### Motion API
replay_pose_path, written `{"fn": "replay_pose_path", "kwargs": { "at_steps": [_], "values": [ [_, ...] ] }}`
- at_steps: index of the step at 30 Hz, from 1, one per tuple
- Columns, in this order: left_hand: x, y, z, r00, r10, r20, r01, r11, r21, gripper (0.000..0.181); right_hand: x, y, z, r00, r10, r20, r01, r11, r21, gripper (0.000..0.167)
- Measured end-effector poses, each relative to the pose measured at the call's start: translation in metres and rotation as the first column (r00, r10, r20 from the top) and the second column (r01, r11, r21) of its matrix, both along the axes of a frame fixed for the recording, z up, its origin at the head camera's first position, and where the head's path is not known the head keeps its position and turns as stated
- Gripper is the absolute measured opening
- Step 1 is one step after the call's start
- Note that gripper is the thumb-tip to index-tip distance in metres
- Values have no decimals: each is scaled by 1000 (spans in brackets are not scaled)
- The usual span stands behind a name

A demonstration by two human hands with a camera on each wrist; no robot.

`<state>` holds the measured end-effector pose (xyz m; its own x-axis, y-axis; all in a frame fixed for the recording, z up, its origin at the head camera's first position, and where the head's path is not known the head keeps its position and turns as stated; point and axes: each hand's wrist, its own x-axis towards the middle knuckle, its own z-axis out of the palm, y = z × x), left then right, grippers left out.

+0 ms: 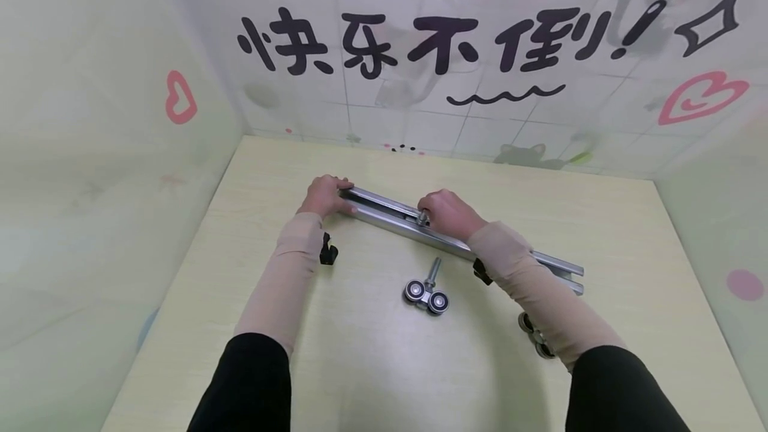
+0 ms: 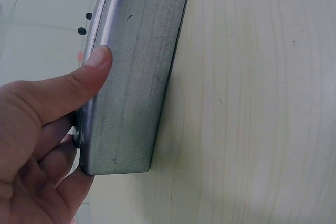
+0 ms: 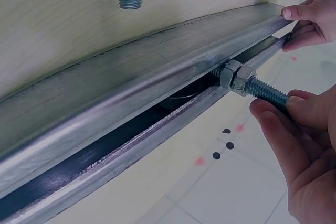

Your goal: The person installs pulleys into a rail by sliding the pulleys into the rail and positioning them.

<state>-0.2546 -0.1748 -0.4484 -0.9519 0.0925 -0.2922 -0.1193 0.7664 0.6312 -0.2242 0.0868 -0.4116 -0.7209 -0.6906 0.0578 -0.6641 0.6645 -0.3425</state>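
A long metal channel rail with a slot along one side lies slantwise across the table. At its left end my left hand grips it; in the left wrist view the thumb presses its flat face and the other fingers curl at the slotted side. My right hand pinches the threaded bolt of a roller trolley, farther along the rail. Two hex nuts sit on this bolt, just outside the slot. The trolley's wheels are mostly hidden inside the channel.
A second roller trolley lies on the table in front of the rail, bolt pointing away. Another trolley lies partly behind the right forearm. Printed cloth walls stand at the table's back and sides.
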Motion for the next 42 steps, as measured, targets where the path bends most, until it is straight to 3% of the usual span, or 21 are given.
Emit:
{"fn": "replay_pose_path", "kwargs": {
  "at_steps": [42],
  "values": [
    [0,-1,-1,999,-22,-35,21,1000,-18,64,15,47,0,1000,-6,-1,6,1000,-15,23]
  ]
}}
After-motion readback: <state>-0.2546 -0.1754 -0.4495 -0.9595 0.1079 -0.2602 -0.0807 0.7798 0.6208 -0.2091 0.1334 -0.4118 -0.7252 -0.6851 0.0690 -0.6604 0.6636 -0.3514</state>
